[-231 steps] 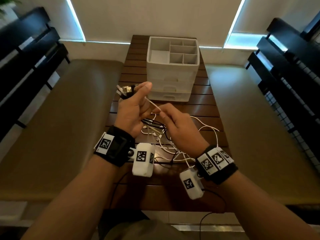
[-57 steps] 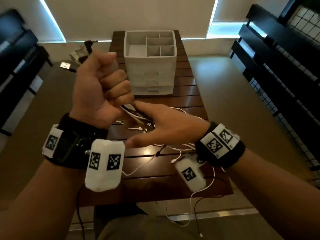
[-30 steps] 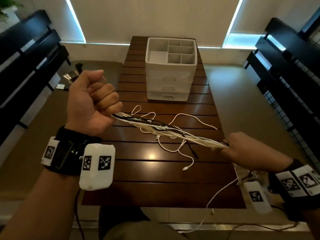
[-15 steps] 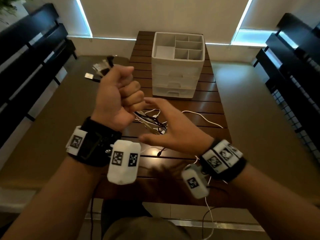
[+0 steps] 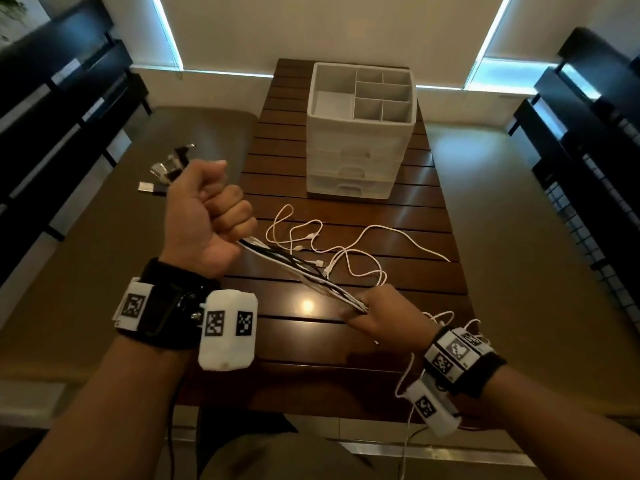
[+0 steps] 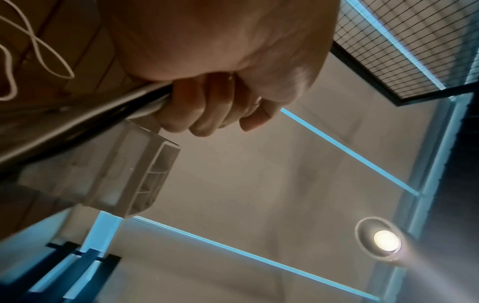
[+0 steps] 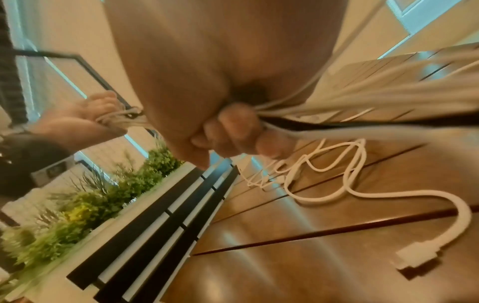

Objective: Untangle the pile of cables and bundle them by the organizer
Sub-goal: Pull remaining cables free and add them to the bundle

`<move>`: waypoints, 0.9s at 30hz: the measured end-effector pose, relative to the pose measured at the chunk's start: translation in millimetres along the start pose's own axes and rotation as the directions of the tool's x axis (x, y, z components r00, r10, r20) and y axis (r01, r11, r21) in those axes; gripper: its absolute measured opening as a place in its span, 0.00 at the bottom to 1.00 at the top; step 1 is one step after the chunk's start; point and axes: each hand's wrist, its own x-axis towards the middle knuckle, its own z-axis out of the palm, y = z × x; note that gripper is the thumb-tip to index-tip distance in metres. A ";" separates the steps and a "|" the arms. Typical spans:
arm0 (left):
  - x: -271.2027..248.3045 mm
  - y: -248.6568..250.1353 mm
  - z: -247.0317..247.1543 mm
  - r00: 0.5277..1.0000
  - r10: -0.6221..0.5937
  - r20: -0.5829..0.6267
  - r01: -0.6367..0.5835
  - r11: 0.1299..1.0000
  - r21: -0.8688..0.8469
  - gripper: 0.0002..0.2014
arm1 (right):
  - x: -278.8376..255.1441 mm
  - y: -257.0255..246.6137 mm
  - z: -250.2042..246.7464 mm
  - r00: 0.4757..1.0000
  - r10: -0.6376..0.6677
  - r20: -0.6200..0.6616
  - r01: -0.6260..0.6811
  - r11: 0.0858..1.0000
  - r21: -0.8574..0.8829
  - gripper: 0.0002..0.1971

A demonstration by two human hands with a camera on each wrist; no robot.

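Note:
My left hand (image 5: 207, 216) is a raised fist gripping a bundle of white and black cables (image 5: 301, 271); their USB plugs (image 5: 166, 168) stick out behind it. The bundle runs taut, down and right, to my right hand (image 5: 374, 310), whose fingers (image 7: 233, 131) are curled round it low over the table. Loose white cable ends (image 5: 346, 247) trail in loops on the wood beyond the bundle. In the left wrist view my fingers (image 6: 207, 106) wrap the cables (image 6: 77, 127). A white plug (image 7: 414, 258) lies on the slats. The white organizer (image 5: 360, 133) stands at the table's far end.
The dark slatted wooden table (image 5: 311, 341) has tan benches on both sides. Dark slatted chairs (image 5: 52, 98) flank the left and right. Thin wires from the wrist cameras hang off the near table edge (image 5: 405, 427). A planter with green plants (image 7: 77, 205) shows in the right wrist view.
My right hand, open beside the left fist half a second ago, now grips the bundle and has slid down and right along it, drawing the cables straight. The left fist holds.

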 end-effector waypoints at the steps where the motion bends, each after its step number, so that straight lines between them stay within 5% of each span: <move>1: 1.6 -4.3 -1.6 1.000 -0.009 -0.018 0.009 1.000 0.003 0.27 | 0.2 4.9 0.1 1.000 -0.004 0.030 0.003 0.999 0.040 0.24; 4: 7.8 -15.0 -1.1 0.998 -0.043 -0.056 0.045 0.998 0.039 0.28 | 10.3 7.0 -15.3 0.992 -0.064 0.106 0.035 0.966 0.256 0.24; 7: 12.3 -25.0 1.3 0.993 -0.081 -0.090 0.089 0.991 0.098 0.28 | 43.4 10.8 -43.9 0.999 -0.040 -0.011 0.041 0.951 0.307 0.28; 10: 16.1 -39.1 5.5 0.987 -0.147 -0.061 0.153 0.981 0.119 0.28 | 92.0 22.1 -61.5 0.987 0.008 -0.159 0.008 0.995 0.099 0.14; 12: 17.6 -46.2 6.9 0.982 -0.187 -0.038 0.190 0.975 0.114 0.29 | 121.4 25.7 -56.5 0.997 -0.017 -0.070 0.013 0.998 -0.067 0.07; 16: 18.1 -51.4 6.6 0.974 -0.228 -0.013 0.228 0.967 0.112 0.30 | 157.1 31.0 -21.5 0.995 -0.007 0.104 0.030 0.974 -0.225 0.07; 19: 16.5 -51.1 6.5 0.968 -0.251 -0.002 0.249 0.962 0.114 0.31 | 170.2 30.3 -2.4 0.997 0.005 0.076 0.016 0.959 -0.284 0.06; 23: 17.7 -51.1 2.4 0.964 -0.264 -0.014 0.264 0.959 0.101 0.31 | 182.3 31.6 21.3 0.996 0.073 0.051 -0.051 0.939 -0.341 0.17; 27: 22.4 -54.5 -4.6 0.966 -0.258 -0.033 0.260 0.961 0.099 0.29 | 185.4 37.0 29.7 0.997 0.082 -0.002 -0.077 0.933 -0.352 0.11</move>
